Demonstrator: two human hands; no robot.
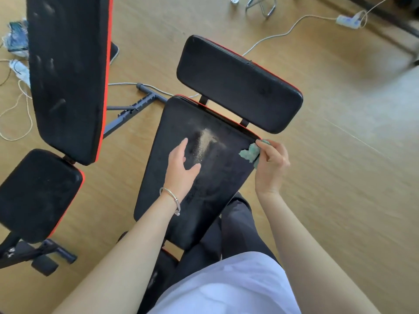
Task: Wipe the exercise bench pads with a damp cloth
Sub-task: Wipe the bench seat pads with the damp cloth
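Note:
A long black bench pad (210, 177) with red edging lies in front of me, with a shiny wet streak near its far end. Beyond it sits a shorter black pad (238, 82) of the same bench. My left hand (181, 168) rests flat on the long pad, fingers apart, holding nothing. My right hand (272, 164) pinches a crumpled pale green cloth (250, 152) at the pad's far right corner.
A second bench stands at the left with a long dusty pad (68, 75) and a short pad (38, 196). White cables (272, 37) and a power strip (348, 20) lie on the wooden floor. A chrome frame (263, 5) stands at the top. My dark trouser legs press against the bench.

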